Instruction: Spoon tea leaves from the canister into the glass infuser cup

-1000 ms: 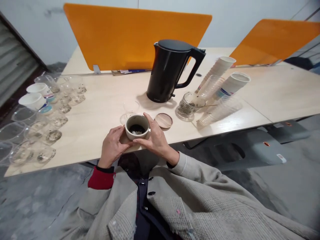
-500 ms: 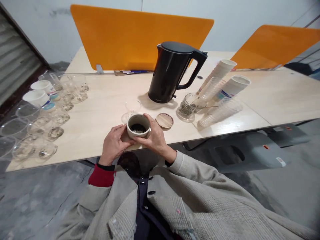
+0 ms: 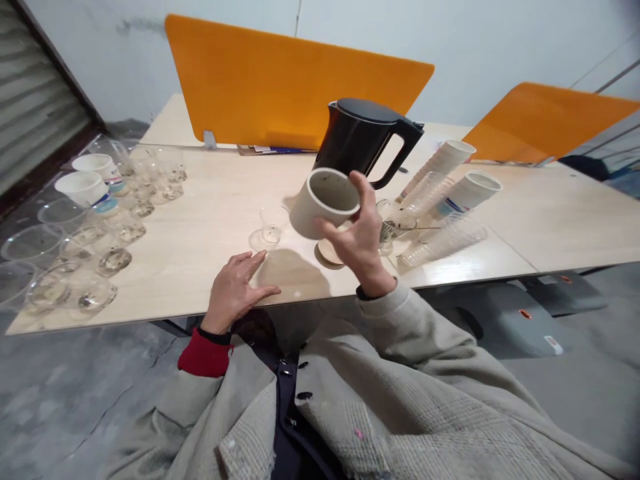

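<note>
A pale ceramic cup (image 3: 310, 212), tilted to the left, is lifted above the table in my right hand (image 3: 363, 237), thumb on the near side and fingers round the far side. Dark specks show on its inner wall; its bottom is out of sight. My left hand (image 3: 237, 290) rests near the table's front edge with fingers apart and nothing in it. A clear plastic cup (image 3: 271, 230) stands just beyond that hand. Below the raised cup lies a round wooden lid (image 3: 330, 253), partly covered by my right hand. The black electric kettle (image 3: 357, 137) stands behind the cup.
Several used clear cups (image 3: 115, 257) and white paper cups (image 3: 83, 187) crowd the table's left end. To the right are a glass bowl (image 3: 395, 220) with dark leaves, leaning stacks of paper cups (image 3: 473, 190) and stacked plastic cups (image 3: 450, 240). Orange dividers (image 3: 300, 80) stand behind.
My right hand has raised the ceramic cup up and to the right, tilting it. The left hand has let go of the cup and stays near the table edge.
</note>
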Available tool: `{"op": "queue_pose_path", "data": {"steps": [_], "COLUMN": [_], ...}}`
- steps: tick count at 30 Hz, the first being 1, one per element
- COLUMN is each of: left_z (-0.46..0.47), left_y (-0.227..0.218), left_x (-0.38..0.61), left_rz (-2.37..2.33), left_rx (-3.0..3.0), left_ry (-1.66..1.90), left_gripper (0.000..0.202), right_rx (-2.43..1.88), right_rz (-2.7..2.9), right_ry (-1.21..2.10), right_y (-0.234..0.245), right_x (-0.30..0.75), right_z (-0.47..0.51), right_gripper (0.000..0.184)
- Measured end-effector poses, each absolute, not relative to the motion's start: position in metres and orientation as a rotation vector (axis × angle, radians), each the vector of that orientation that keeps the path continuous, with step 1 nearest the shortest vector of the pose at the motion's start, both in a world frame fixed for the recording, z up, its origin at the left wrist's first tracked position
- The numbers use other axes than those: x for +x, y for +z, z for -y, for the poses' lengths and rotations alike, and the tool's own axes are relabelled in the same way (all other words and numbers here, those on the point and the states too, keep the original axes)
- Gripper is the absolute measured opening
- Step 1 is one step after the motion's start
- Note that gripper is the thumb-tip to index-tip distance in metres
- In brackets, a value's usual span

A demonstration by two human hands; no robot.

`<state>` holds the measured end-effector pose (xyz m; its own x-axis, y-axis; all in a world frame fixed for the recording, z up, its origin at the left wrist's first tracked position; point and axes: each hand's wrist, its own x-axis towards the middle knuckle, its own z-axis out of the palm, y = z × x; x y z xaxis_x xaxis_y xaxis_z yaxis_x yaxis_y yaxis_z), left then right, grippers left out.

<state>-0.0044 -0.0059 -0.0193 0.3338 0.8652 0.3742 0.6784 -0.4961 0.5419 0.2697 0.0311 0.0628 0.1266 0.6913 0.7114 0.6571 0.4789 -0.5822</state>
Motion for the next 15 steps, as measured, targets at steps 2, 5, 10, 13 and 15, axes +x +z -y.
{"op": "queue_pose_path", "data": {"steps": [2, 5, 10, 13, 15], "left_z": [0.005, 0.005, 0.005, 0.006, 0.007], "left_y": [-0.022, -0.026, -0.028, -0.027, -0.026], "left_x": [-0.005, -0.004, -0.003, -0.003, -0.003], "left_rz": [-1.36, -1.357, -1.363, -1.341, -1.333], "left_rx": [2.324, 2.332, 2.337, 2.34, 2.337], "left_ry": [0.945, 0.969, 0.954, 0.955, 0.964], "left_gripper": [0.08, 0.081, 0.084, 0.084, 0.083], "right_rx": [-1.222, -1.26, -1.313, -1.352, -1.384], "right_rz": [1.562, 1.587, 1.607, 1.63, 1.633], "right_ry": [-0.008, 0.016, 0.229, 0.389, 0.493], "right_y": [0.079, 0.09, 0.071, 0.05, 0.038], "right_x": [0.272, 0.265, 0.24, 0.227, 0.222], "right_z": [-0.062, -0.114, -0.186, -0.211, -0.219], "right_gripper": [0.089, 0.084, 0.088, 0.096, 0.099]}}
